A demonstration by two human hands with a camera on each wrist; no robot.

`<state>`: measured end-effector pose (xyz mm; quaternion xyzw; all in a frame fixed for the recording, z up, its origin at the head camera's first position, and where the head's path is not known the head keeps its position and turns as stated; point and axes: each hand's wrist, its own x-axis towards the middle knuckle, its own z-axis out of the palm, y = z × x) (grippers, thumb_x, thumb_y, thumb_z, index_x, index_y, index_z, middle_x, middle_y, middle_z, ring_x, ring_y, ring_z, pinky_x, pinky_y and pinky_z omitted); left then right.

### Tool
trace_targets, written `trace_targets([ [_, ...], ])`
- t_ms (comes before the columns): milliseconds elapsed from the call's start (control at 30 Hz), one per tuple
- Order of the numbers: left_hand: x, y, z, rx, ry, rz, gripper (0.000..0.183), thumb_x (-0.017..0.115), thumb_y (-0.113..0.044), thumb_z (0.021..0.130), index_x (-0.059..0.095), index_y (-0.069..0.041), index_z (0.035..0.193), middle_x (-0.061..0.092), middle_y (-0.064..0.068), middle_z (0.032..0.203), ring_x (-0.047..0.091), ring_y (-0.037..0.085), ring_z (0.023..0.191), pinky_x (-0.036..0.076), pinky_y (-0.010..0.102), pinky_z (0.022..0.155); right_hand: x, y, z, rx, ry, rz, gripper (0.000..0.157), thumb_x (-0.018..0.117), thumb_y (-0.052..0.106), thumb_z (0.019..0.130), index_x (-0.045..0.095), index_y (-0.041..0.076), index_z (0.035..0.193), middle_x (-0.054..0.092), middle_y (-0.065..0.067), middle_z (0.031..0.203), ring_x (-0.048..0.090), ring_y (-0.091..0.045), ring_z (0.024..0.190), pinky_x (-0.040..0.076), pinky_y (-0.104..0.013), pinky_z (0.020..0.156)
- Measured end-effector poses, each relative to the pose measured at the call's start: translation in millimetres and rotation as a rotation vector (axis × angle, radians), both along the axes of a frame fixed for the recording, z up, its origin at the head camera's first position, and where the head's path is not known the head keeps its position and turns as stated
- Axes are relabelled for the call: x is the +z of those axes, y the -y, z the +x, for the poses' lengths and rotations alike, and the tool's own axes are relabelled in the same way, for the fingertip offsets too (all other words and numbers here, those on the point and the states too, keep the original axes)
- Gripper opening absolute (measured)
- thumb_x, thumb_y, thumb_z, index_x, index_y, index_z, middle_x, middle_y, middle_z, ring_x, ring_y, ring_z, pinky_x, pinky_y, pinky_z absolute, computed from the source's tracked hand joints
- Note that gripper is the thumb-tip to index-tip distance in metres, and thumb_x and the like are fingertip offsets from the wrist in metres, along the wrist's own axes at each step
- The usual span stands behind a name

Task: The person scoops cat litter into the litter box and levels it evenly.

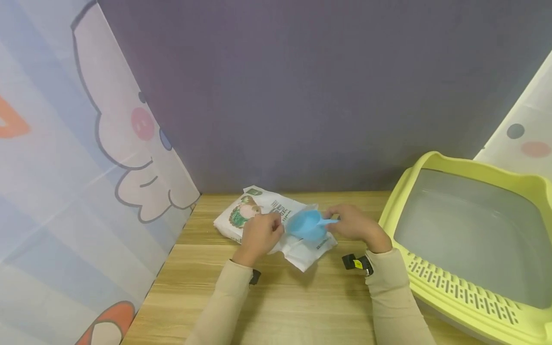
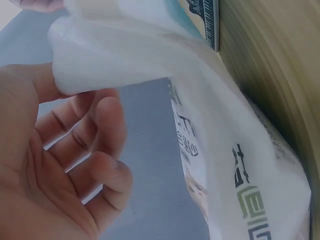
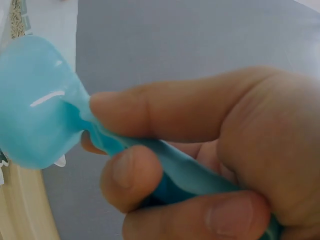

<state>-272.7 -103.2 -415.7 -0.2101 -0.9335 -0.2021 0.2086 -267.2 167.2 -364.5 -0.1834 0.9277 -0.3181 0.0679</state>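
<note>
A white printed bag (image 1: 268, 203) lies on the table, its opening toward the right. My left hand (image 1: 260, 235) pinches the edge of the bag's opening; in the left wrist view the thumb goes under a fold of white plastic (image 2: 110, 55) and the other fingers curl. My right hand (image 1: 351, 223) grips the handle of a light blue scoop (image 1: 307, 225), whose bowl is over the bag's mouth. In the right wrist view the fingers wrap the scoop's handle (image 3: 175, 165), and tan pellets (image 3: 18, 20) show at the bag beyond the bowl.
A yellow-rimmed litter box (image 1: 398, 211) with a grey inside stands at the right, close to my right forearm. A dark grey panel (image 1: 302, 96) rises behind the wooden table (image 1: 207, 287). A cartoon-printed sheet (image 1: 64, 167) hangs along the left.
</note>
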Motion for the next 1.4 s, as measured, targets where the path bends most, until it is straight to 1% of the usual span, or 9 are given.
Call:
trace_targets([
  [100,2.5,0.7,-0.2,-0.021,-0.030,0.021,0.025,0.068,-0.013,0.084,0.051,-0.019,0.066,0.045,-0.008,0.054,0.039,0.008,0.049,0.026,0.023,0.043,1.0,1.9,-0.2,-0.021,0.011,-0.022,0.031,0.066,0.021,0.095,0.070,0.003,0.120,0.069,-0.017,0.124,0.064,-0.030,0.103,0.053,-0.046,0.083],
  [233,5.2,-0.4,0.5,-0.034,-0.059,0.033,0.024,0.068,-0.012,0.085,0.053,-0.019,0.067,0.047,-0.008,0.055,0.039,0.007,0.050,0.027,0.022,0.043,-1.9,4.6,-3.1,-0.021,-0.003,-0.031,0.033,0.066,0.021,0.095,0.070,0.002,0.122,0.069,-0.018,0.126,0.064,-0.031,0.107,0.053,-0.048,0.087],
  [567,5.9,-1.9,-0.2,-0.019,-0.149,0.071,0.026,0.067,-0.011,0.085,0.052,-0.020,0.066,0.044,-0.010,0.052,0.033,0.003,0.046,0.023,0.020,0.042,-6.9,16.8,-5.6,-0.030,0.033,0.001,0.031,0.065,0.021,0.095,0.070,0.002,0.119,0.067,-0.019,0.131,0.061,-0.036,0.116,0.049,-0.057,0.097],
  [700,6.7,-2.3,-0.1,-0.013,-0.180,0.073,0.028,0.068,-0.011,0.084,0.050,-0.020,0.065,0.044,-0.010,0.053,0.033,0.003,0.047,0.023,0.020,0.043,-5.4,18.8,-4.8,-0.049,0.055,0.012,0.027,0.066,0.019,0.093,0.071,0.003,0.114,0.069,-0.017,0.125,0.062,-0.031,0.104,0.050,-0.048,0.088],
  [833,7.8,-3.1,0.6,-0.008,-0.187,0.066,0.025,0.069,-0.011,0.083,0.053,-0.021,0.066,0.047,-0.011,0.054,0.034,0.003,0.047,0.025,0.021,0.043,-6.0,20.2,-5.1,-0.063,0.071,0.029,0.024,0.068,0.019,0.092,0.072,0.003,0.110,0.070,-0.014,0.117,0.058,-0.024,0.092,0.047,-0.039,0.079],
  [1067,8.7,-3.4,2.7,-0.016,-0.169,0.066,0.021,0.073,-0.015,0.083,0.058,-0.020,0.068,0.056,-0.010,0.057,0.040,0.003,0.049,0.029,0.021,0.044,-7.7,24.0,-5.2,-0.066,0.051,0.062,0.031,0.067,0.021,0.091,0.072,0.002,0.115,0.070,-0.018,0.126,0.063,-0.031,0.106,0.051,-0.052,0.091],
  [1267,8.8,-3.0,2.4,-0.018,-0.158,0.070,0.025,0.076,-0.016,0.084,0.057,-0.020,0.068,0.056,-0.009,0.058,0.041,0.004,0.049,0.030,0.022,0.045,-5.4,25.5,-4.3,-0.093,0.073,0.067,0.037,0.062,0.022,0.092,0.070,0.002,0.122,0.065,-0.019,0.136,0.061,-0.036,0.117,0.049,-0.057,0.096],
  [1333,9.0,-2.9,1.8,-0.024,-0.161,0.073,0.026,0.076,-0.016,0.084,0.056,-0.020,0.068,0.055,-0.009,0.057,0.040,0.004,0.050,0.030,0.022,0.045,-4.3,25.3,-3.7,-0.106,0.083,0.064,0.036,0.061,0.022,0.093,0.069,0.003,0.122,0.066,-0.018,0.131,0.062,-0.034,0.108,0.051,-0.052,0.090],
  [1400,9.2,-2.8,1.1,-0.034,-0.162,0.074,0.026,0.075,-0.015,0.084,0.055,-0.020,0.068,0.053,-0.009,0.056,0.040,0.005,0.050,0.029,0.022,0.045,-3.0,25.5,-3.4,-0.118,0.086,0.059,0.032,0.062,0.021,0.092,0.068,0.005,0.119,0.069,-0.016,0.114,0.062,-0.028,0.091,0.051,-0.044,0.078],
])
